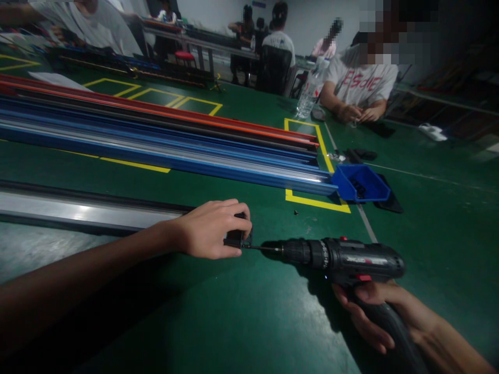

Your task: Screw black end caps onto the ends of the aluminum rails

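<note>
My left hand (212, 228) is closed around the end of a long silver and black metal rail (78, 210) that lies across the green table, its fingers pinching a small black end piece (235, 237). My right hand (374, 311) grips the handle of a black cordless drill (346, 257) lying level. The drill's bit (259, 248) points left and its tip meets the black end piece under my left fingers.
A stack of long blue, silver and orange rails (163, 140) lies further back. A blue bin (360, 183) with small dark parts sits at their right end. A clear plastic bottle (310, 88) stands by a seated person's hands (358, 113). Yellow lines mark the green table (234, 311).
</note>
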